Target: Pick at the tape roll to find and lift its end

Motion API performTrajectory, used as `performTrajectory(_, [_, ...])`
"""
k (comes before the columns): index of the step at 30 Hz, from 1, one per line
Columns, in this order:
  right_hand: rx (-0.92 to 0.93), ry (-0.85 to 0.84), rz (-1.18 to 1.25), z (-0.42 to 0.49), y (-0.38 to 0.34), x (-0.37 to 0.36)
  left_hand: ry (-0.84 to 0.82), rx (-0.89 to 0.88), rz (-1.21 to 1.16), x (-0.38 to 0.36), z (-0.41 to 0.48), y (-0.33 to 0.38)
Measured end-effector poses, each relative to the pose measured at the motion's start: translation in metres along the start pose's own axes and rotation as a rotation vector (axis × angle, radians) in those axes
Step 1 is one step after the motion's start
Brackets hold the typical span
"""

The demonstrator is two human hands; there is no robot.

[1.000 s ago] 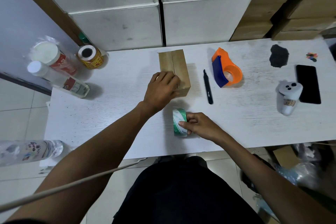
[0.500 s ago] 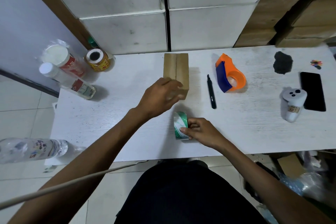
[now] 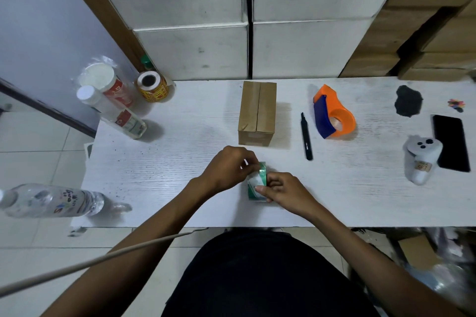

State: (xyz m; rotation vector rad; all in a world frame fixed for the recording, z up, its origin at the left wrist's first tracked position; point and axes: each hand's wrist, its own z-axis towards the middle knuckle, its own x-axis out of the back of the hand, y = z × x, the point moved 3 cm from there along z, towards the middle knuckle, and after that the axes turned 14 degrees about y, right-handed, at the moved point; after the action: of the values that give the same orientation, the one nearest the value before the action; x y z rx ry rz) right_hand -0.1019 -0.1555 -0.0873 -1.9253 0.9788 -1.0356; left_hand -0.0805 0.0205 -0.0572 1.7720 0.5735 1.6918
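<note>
A small green and white packet (image 3: pixel 256 183) stands on the white table (image 3: pixel 180 162) near its front edge. My right hand (image 3: pixel 282 189) grips the packet's lower right side with thumb and curled fingers. My left hand (image 3: pixel 229 168) pinches the packet's top end from the left. A closed brown cardboard box (image 3: pixel 257 112) stands just beyond both hands, untouched.
Right of the box lie a black utility knife (image 3: pixel 306 136), an orange and blue tape dispenser (image 3: pixel 332 113), a grey controller (image 3: pixel 419 159) and a black phone (image 3: pixel 450 145). At the left are two white-capped bottles (image 3: pixel 113 110), a yellow roll (image 3: pixel 152 87) and a clear water bottle (image 3: pixel 51 201).
My left hand has left the cardboard box and come down to the packet's top. My right hand has kept its hold on the packet.
</note>
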Motion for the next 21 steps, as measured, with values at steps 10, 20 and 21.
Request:
performTrajectory(10, [-0.018, 0.066, -0.115, -0.002, 0.009, -0.006, 0.195, -0.280, 0.293, -0.013, -0.023, 0.010])
performTrajectory(20, [0.010, 0.284, -0.104, -0.011, 0.004, -0.003, 0.271, -0.236, 0.196, -0.014, -0.031, 0.009])
performTrajectory(21, [0.057, 0.348, -0.115, -0.013, 0.003, -0.001, 0.290, -0.227, 0.165, -0.013, -0.031, 0.008])
